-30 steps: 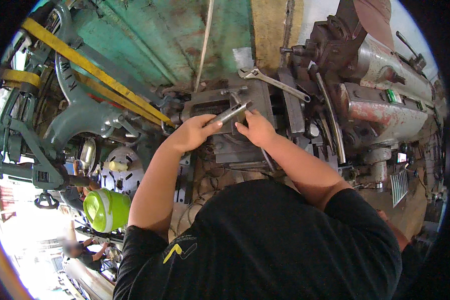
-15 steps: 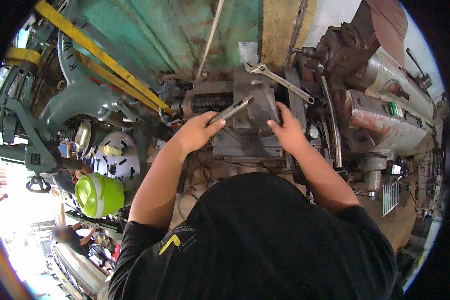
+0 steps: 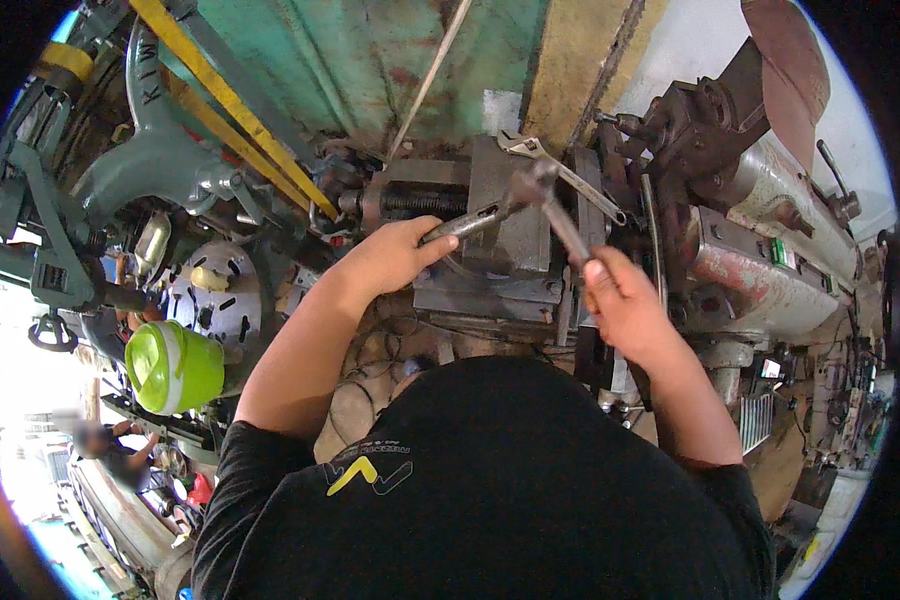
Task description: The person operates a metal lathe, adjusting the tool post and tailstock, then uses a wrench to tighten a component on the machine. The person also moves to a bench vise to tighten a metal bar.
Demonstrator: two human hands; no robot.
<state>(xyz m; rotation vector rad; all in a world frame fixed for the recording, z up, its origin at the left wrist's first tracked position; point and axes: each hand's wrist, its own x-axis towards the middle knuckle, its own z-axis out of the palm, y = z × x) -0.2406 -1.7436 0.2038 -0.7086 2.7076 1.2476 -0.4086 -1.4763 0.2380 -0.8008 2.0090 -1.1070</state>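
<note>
My left hand (image 3: 395, 255) is closed round the near end of a slotted metal sleeve (image 3: 462, 224), which slants up to the right over the dark machine vise (image 3: 523, 245). A hammer (image 3: 567, 230) is gripped near the end of its handle by my right hand (image 3: 625, 300). Its head, blurred by motion, is at the sleeve's far end; whether they touch I cannot tell. Behind the hammer an adjustable wrench (image 3: 576, 180) lies across the top of the vise.
Right of the vise stands a worn grey machine (image 3: 760, 260) with a brown cap (image 3: 785, 75) hanging above it. At left are a lime green bucket (image 3: 175, 365), a round slotted plate (image 3: 215, 295) and yellow bars (image 3: 240, 110). Another person (image 3: 120, 455) works at far left.
My right hand has moved right and nearer to me, swinging the hammer so its head comes to the sleeve's far end. My left hand keeps its hold; the whole view has shifted slightly.
</note>
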